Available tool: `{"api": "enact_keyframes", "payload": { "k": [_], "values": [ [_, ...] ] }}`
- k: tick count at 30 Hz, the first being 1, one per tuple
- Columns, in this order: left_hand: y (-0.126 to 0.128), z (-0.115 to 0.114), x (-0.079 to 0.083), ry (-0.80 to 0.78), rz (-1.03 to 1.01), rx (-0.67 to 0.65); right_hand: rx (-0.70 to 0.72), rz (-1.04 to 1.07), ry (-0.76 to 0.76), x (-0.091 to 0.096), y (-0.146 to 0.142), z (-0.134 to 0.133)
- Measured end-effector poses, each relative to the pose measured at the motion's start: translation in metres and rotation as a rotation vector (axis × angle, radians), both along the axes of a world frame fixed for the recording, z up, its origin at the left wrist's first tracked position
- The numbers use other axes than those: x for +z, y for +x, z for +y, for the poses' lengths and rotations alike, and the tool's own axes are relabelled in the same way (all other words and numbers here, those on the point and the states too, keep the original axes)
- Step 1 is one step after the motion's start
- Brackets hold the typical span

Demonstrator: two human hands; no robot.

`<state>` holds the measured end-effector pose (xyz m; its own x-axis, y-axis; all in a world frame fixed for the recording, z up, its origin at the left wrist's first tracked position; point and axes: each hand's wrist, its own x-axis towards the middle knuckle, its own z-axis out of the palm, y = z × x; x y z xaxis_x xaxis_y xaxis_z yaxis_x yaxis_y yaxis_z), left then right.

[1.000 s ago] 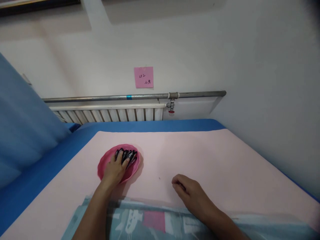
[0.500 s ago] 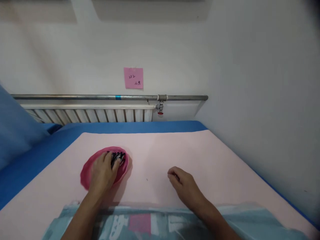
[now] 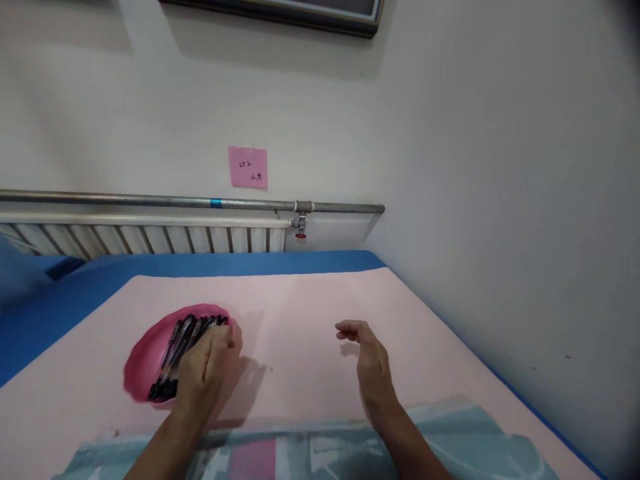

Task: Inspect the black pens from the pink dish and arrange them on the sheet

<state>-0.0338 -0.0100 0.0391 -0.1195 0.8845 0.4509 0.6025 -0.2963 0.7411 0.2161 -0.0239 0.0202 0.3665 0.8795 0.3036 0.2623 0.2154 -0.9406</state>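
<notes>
A pink plate (image 3: 145,350) lies on the pale pink sheet (image 3: 310,307), left of centre. Several black pens (image 3: 183,340) lie side by side in it, slanting from lower left to upper right. My left hand (image 3: 203,373) is over the plate's right side, its fingers curled together against the bundle of pens. My right hand (image 3: 370,357) hovers a little above the sheet to the right, fingers bent loosely forward and holding nothing; its shadow falls just under the fingertips.
The sheet covers a blue pad (image 3: 100,283) that ends at a white wall. A radiator (image 3: 150,237) and a metal pipe (image 3: 200,201) run along the wall under a pink note (image 3: 247,167). A patterned teal cloth (image 3: 310,453) lies at the near edge.
The view has swung right. My left hand drew back from on top of the pens, so their length now shows. My right hand lifted off the sheet and its fingers uncurled.
</notes>
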Motion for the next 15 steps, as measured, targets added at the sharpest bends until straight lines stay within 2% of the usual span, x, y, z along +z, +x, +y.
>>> {"api": "enact_keyframes", "payload": {
  "k": [6, 12, 15],
  "values": [
    [0.001, -0.006, 0.003, -0.005, -0.065, 0.051, 0.001, 0.004, 0.068, -0.001, 0.0, -0.004],
    [0.0, 0.007, -0.003, -0.211, -0.148, 0.007, 0.017, -0.035, 0.026, -0.002, 0.001, -0.003],
    [-0.005, 0.014, -0.006, -0.317, -0.17, 0.001, 0.009, -0.021, -0.06, -0.004, 0.002, 0.0]
  ]
}}
